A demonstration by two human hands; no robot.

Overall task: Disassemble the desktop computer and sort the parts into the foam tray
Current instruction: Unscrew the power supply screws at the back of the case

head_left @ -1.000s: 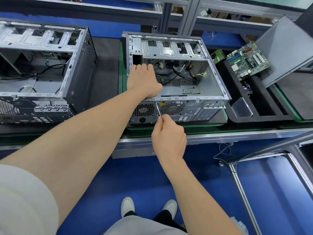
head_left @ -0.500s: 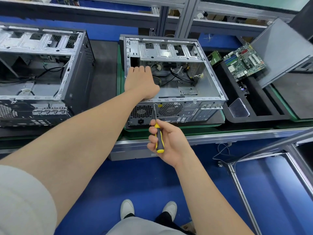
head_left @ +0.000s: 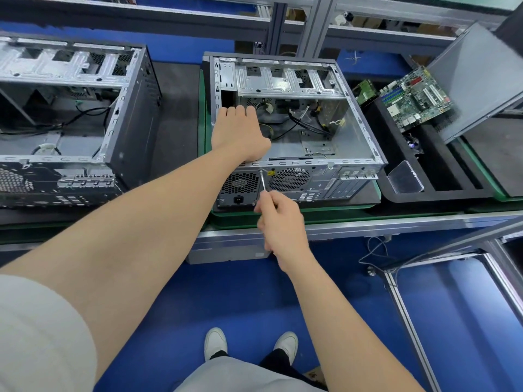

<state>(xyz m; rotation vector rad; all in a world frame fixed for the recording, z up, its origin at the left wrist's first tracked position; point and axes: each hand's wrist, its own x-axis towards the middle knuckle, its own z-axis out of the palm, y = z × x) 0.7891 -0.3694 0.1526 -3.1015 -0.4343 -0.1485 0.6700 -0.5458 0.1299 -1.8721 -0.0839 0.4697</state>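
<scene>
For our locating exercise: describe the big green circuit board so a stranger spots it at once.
Right of the middle open grey metal computer case sits a black foam tray. At its far end leans the big green circuit board, dwarfing the small green board left of it.

Layout on the counter [head_left: 175,114]. The computer case [head_left: 311,142] stood at centre, with a second case [head_left: 70,114] apart to its left. The foam tray [head_left: 441,190] lay just right of the centre case, the motherboard [head_left: 416,97] in its far compartment and a side panel [head_left: 478,80] tilted behind that. The left grip [head_left: 240,134] rested inside the centre case at its near-left corner. The right grip [head_left: 278,222], before the rear panel, set a screwdriver [head_left: 263,181] against it.
</scene>
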